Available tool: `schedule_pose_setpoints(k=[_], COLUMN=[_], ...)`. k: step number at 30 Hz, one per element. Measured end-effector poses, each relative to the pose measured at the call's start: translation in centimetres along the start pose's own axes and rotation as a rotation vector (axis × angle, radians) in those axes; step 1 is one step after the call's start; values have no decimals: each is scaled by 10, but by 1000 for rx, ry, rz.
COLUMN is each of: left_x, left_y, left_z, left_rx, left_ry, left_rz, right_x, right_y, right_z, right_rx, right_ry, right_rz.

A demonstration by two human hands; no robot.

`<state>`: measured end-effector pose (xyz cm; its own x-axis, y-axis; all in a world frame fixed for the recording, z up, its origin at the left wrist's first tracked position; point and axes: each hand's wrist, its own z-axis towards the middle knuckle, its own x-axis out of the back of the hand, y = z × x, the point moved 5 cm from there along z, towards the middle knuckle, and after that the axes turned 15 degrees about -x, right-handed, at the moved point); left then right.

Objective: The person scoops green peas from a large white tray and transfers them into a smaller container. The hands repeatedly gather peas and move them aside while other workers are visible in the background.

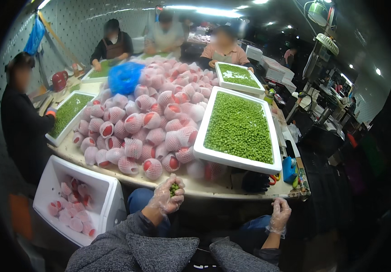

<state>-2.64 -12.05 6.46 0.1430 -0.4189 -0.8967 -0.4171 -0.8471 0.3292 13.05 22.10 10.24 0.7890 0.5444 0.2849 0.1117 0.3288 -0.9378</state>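
My left hand (167, 198), in a clear plastic glove, is cupped around a small handful of green peas (174, 189) just off the table's front edge. Further right, also gloved, my right hand (280, 215) is raised near the table corner with its fingertips drawn together; nothing shows between them. A white foam tray (200, 149) sits tilted on the table beyond my hands. It holds a thick layer of green peas (238, 127). Left of that tray, red fruits in white foam nets (153, 168) are heaped up, some close to my left hand.
A white foam box (112, 200) with netted fruits inside stands at my left. Red-handled scissors (273, 179) and a blue holder (289, 169) lie by the right edge. A blue plastic bag (124, 77) rests on the heap. Several people work around the table with pea trays (218, 80).
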Motion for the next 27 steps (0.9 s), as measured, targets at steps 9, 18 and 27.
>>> schedule_pose_setpoints(k=[9,18,27], left_x=[25,24,-32], left_y=[36,117,255], left_z=[-33,-16,106], left_rx=[-119,-345,-696], left_ry=[16,43,-37], left_rz=[-136,-219,-97], right_x=[-69,-146,-189], right_y=[-29,-1,27], right_z=[-56,-51,-19], right_rx=[123,274,527], right_ry=[-299,-557,-594], right_rz=[-104,-177,-351])
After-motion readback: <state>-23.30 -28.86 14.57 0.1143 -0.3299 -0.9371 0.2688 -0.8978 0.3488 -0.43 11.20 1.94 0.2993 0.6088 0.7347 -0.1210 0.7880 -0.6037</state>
